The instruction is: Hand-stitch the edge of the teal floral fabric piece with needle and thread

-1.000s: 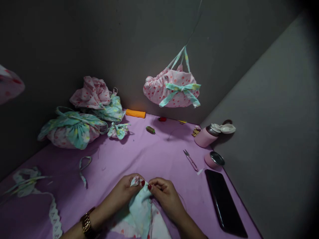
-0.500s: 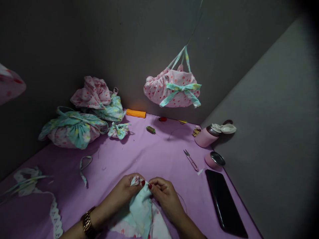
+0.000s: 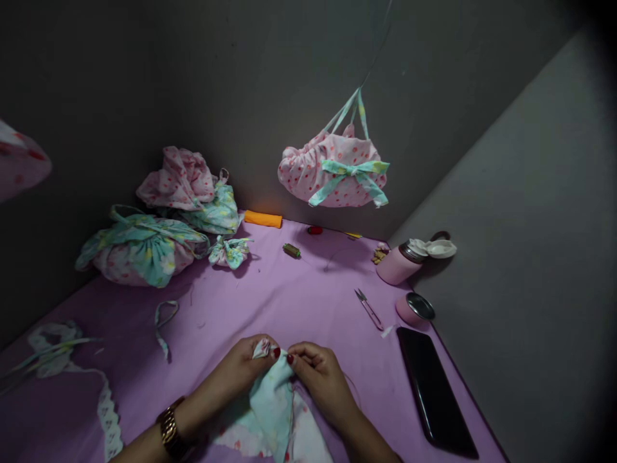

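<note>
Both hands meet over the near middle of a purple table [image 3: 270, 296]. My left hand [image 3: 243, 370], with a gold watch on the wrist, pinches the bunched tip of a mint and pink fabric piece [image 3: 272, 411]. My right hand [image 3: 321, 379] is closed right beside it, fingertips pinched against the same bunched tip. A thin thread loops off to the right of that hand. The cloth spreads down toward me between both wrists.
Thread snips [image 3: 369, 310] and a black phone [image 3: 434, 392] lie to the right, near a pink flask [image 3: 400, 263] and its cup [image 3: 414, 308]. Fabric bags [image 3: 144, 247] pile at back left; another bag [image 3: 335, 170] hangs above. Lace trim [image 3: 103, 411] lies at left.
Both hands stay put on the fabric tip. The view shifted very slightly, and the cloth below the hands has settled a little differently.
</note>
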A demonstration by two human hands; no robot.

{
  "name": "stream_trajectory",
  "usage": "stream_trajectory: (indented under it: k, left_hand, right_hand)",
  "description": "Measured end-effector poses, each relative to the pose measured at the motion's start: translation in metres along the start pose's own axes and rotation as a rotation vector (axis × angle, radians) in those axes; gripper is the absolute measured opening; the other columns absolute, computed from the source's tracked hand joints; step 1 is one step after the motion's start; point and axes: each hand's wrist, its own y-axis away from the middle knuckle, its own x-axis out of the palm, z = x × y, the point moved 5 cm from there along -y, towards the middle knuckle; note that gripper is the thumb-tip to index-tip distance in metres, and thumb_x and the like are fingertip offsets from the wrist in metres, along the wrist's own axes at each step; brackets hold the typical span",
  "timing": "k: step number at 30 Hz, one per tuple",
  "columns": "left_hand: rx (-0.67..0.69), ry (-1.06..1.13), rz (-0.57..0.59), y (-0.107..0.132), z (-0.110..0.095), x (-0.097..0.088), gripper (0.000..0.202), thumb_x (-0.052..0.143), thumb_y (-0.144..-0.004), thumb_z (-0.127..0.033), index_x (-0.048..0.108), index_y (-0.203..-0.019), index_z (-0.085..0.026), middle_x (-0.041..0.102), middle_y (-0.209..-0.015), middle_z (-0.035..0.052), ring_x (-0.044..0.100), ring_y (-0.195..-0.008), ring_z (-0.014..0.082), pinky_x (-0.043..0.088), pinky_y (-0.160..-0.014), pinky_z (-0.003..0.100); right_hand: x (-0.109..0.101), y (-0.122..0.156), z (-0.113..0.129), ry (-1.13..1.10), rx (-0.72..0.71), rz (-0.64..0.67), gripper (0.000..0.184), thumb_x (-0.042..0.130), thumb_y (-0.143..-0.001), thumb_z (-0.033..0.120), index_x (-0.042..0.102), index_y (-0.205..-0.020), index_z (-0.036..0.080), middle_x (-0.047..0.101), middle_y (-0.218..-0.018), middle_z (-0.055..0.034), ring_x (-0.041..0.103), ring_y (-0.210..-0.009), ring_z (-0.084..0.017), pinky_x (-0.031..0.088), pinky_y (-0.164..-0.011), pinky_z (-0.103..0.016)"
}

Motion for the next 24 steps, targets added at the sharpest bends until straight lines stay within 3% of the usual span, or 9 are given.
stream_trajectory:
  k: [9,24]
  left_hand:
    - [0.024,-0.006,0.019,-0.0003,0.0042,-0.0021,0.029,0.064,-0.072,-0.045,0.056,-0.070,-0.017,0.050,-0.058,-0.0039,0.042,-0.053,0.0110,0.034,-0.052,0.024]
    - [0.001,0.030,0.048,0.0001,0.0045,0.0000,0.037,0.066,-0.069,-0.052,0.056,-0.070,-0.016,0.051,-0.060,-0.0036,0.043,-0.053,0.0114,0.034,-0.052,0.024]
  right_hand:
    - [0.0011,-0.0007,0.0000,-0.015,0.009,0.016,0.022,0.066,-0.075,0.037,0.070,-0.074,0.015,0.058,-0.059,0.0007,0.049,-0.053,-0.010,0.038,-0.053,-0.022]
    - [0.0016,-0.0026,-0.0027,-0.031,0.022,0.015,0.028,0.069,-0.072,0.042,0.067,-0.071,0.014,0.055,-0.056,0.0023,0.045,-0.050,-0.009,0.034,-0.050,-0.021]
